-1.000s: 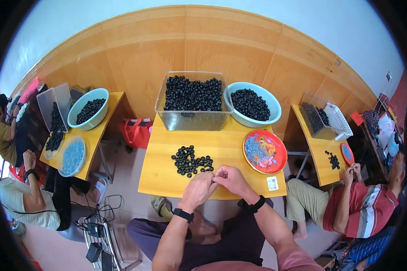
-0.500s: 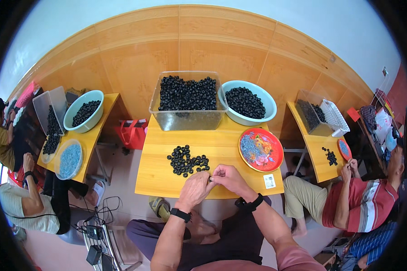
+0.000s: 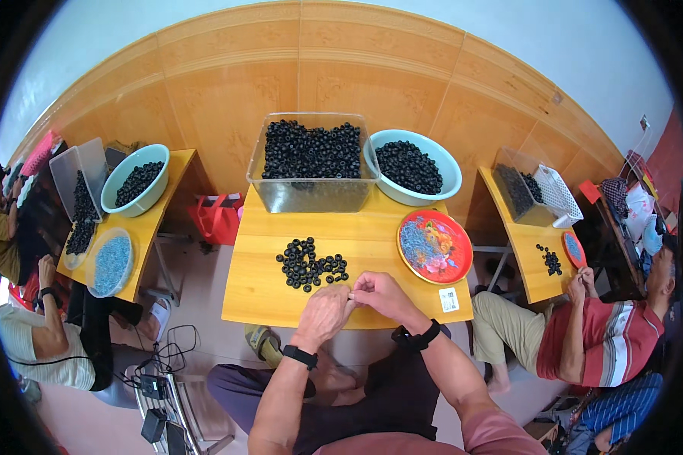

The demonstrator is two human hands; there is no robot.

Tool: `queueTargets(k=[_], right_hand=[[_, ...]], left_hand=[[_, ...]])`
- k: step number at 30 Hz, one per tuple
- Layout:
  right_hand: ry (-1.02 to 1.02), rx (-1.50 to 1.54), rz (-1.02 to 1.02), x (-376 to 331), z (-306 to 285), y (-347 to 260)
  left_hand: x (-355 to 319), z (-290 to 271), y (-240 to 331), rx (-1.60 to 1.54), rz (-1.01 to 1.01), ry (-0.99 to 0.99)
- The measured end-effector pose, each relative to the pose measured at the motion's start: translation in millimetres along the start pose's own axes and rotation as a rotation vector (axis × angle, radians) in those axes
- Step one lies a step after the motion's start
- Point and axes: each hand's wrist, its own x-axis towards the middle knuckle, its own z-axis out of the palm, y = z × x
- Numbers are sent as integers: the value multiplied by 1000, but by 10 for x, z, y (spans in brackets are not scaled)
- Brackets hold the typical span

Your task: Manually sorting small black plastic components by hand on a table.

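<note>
The subject of inspection is a loose pile of small black ring-shaped pieces (image 3: 305, 264), spread on a yellow wood-toned desk (image 3: 262, 227). It is the landmark for all places below.

Both bare hands stand at the near right of the pile, over the desk's near edge. The left hand (image 3: 326, 309), with a black band at the wrist, lies just beside the nearest pieces; its fingers curl inward and their tips are hidden, so how far they are closed cannot be told. The right hand (image 3: 381, 294), also banded in black, has thumb and forefinger pinched together against the left fingertips. Whether either hand holds a piece cannot be told; the meeting point is too small and covered.

Beyond the pile stands a clear rectangular plastic bin (image 3: 311, 199), heaped with black pieces; its front wall stands between them and the pile. Beyond and right of the pile, a round light-blue plastic bowl (image 3: 454, 182) holds more; the bin overlaps its left rim.

Right of the pile lies a round red flowered tray (image 3: 457, 262) bearing thin blue-grey pieces (image 3: 420, 241). Nearer than the tray, right of the pile, is a small white printed label (image 3: 449, 299).

Well left of the pile, a red bag (image 3: 216, 220) sits on the floor beside the desk.
</note>
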Motion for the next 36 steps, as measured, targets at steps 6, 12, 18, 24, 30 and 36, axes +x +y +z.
queueTargets(k=[6,12,18,24,30,36], right_hand=[[4,7,-9,-48,-140,-30],[443,-402,-304,235,-1044,-597],[528,-284,-394,438,-1194,-1071],[147,-662,-234,398,-367,-346],[168,-860,-269,329,67,-266],[156,-911,-222,286,76,-225]], left_hand=[[3,-46,56,-121,-26,57],[-64,-6,-43,-51,-11,35],[-34,-15,-43,-90,-59,95],[-16,71,-100,-227,-247,361],[20,9,-97,-350,-417,529],[5,14,-74,-293,-331,351]])
